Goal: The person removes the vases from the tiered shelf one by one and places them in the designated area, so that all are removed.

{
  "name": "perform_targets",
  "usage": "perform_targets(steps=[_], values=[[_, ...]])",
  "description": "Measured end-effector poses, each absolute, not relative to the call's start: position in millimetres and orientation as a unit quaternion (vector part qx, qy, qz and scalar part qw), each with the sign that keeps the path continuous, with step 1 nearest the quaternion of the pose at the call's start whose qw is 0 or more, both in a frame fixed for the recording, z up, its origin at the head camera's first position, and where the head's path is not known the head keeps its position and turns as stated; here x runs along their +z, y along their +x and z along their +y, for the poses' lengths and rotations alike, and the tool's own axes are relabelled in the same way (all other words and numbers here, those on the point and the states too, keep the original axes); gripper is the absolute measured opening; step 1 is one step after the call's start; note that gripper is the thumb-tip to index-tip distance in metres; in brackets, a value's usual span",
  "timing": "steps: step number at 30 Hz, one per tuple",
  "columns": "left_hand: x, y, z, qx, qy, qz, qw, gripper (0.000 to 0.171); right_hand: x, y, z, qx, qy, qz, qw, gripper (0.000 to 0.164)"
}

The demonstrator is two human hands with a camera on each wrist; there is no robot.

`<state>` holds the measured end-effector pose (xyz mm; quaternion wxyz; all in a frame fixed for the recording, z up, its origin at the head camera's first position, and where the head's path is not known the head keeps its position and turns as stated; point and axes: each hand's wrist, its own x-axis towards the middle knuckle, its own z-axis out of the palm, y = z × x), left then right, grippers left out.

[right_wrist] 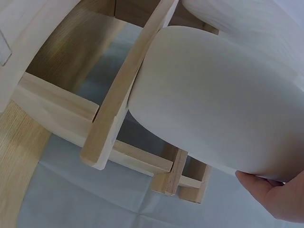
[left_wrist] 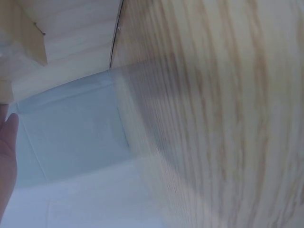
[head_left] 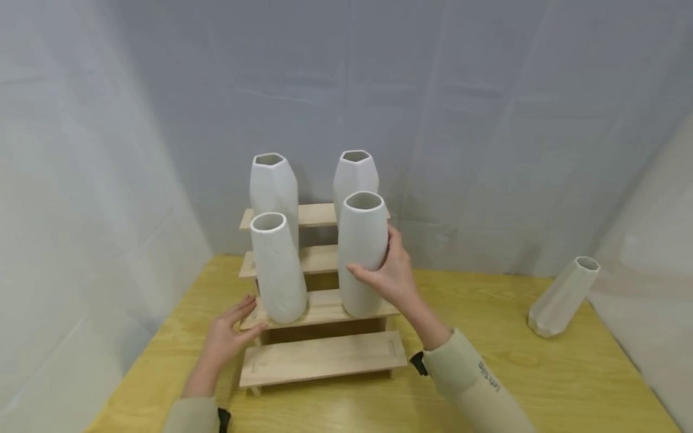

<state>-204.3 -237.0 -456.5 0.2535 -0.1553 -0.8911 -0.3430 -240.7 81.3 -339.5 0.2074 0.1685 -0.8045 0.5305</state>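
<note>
My right hand [head_left: 391,272] grips a smooth white vase [head_left: 361,246] around its right side, thumb in front. The base of this vase meets the second step up of a wooden tiered stand [head_left: 325,355]; the right wrist view shows the vase [right_wrist: 213,99] against that board. To its left on the same step stands another white vase [head_left: 278,270]. My left hand [head_left: 224,337] is beside the left end of that step, fingers spread and holding nothing. Whether its fingertips touch the board I cannot tell.
Two faceted white vases stand behind on higher steps, one at left [head_left: 274,183] and one at right [head_left: 355,174]. A tapered off-white vase [head_left: 563,297] is at the far right of the yellow wooden table [head_left: 476,373]. Pale curtains [head_left: 433,120] hang behind and at both sides.
</note>
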Motion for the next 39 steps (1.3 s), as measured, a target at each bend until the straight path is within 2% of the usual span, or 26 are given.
perform_targets(steps=[8, 16, 39], values=[[-456.0, -205.5, -238.3, -0.346, -0.155, -0.89, 0.252, 0.051, -337.4, -243.9, 79.4, 0.544, 0.18, -0.789, 0.221, 0.086], [-451.5, -209.6, -234.7, -0.367, -0.146, -0.891, 0.223, 0.053, -333.7, -247.8, 80.6, 0.55, 0.176, -0.78, 0.241, 0.085], [-452.8, -216.1, -236.1, -0.353, -0.156, -0.894, 0.227, 0.052, -335.6, -246.7, 93.7, 0.566, 0.158, -0.765, 0.264, 0.085]])
